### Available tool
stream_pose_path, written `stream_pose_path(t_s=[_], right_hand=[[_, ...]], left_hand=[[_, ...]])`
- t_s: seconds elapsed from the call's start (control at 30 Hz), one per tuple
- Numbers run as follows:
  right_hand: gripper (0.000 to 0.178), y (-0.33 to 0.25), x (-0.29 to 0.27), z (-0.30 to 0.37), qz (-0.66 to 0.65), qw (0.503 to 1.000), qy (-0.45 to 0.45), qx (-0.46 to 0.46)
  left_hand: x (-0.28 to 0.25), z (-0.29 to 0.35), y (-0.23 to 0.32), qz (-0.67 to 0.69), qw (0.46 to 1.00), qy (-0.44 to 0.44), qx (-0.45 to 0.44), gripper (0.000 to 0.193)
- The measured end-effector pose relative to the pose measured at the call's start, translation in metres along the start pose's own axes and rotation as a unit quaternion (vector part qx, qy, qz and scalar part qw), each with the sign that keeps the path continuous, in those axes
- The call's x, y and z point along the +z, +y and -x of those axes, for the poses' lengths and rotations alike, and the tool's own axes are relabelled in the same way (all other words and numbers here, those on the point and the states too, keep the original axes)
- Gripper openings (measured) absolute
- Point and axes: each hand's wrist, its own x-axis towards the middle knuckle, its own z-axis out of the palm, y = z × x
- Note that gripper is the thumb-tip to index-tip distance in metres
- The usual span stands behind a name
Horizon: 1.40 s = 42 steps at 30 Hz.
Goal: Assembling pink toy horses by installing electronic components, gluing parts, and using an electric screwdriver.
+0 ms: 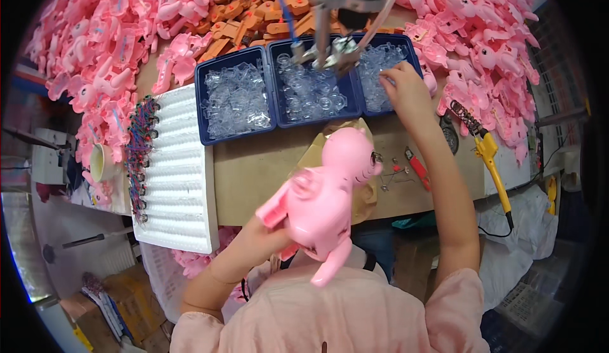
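My left hand [265, 237] is wrapped round the rear of a glossy pink plastic toy animal [323, 216], keeping it tilted in front of my chest. The toy's round head points up and right, with a dark eye on its right side; part of its back end is hidden behind my fingers. Over the right compartment of the blue bins, my right hand [406, 89] has its thumb and first finger a little apart, and nothing shows between them. Small clear plastic parts [375, 67] fill that compartment beneath the fingertips.
Blue bins [274, 121] of clear parts line the back of the brown worktop. A ribbed white foam tray [181, 175] with wired parts [141, 156] lies left. Pink shells [108, 54] and orange pieces [228, 29] are heaped behind. Red-handled cutters [417, 169] and a yellow soldering iron [488, 153] are right.
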Motion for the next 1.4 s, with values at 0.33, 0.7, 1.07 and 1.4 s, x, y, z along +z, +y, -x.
stream_pose_path(t_s=[0.33, 0.7, 1.07, 1.4], right_hand=[[0.020, -0.058, -0.054, 0.064, -0.360, 0.903, 0.123, 0.198], [0.019, -0.158, -0.085, 0.133, -0.678, 0.656, -0.156, 0.291], [0.019, -0.161, -0.041, 0.151, -0.486, 0.849, -0.168, 0.121], [0.044, -0.157, -0.032, 0.160, -0.364, 0.930, -0.033, -0.037]], left_hand=[[-0.007, -0.004, -0.038, 0.446, 0.888, -0.081, -0.080, 0.071], [-0.019, 0.011, -0.057, 0.390, 0.919, -0.026, -0.049, 0.068], [0.008, 0.034, -0.075, 0.273, 0.957, 0.080, 0.057, 0.048], [0.016, 0.027, -0.078, 0.233, 0.965, 0.094, 0.080, 0.066]])
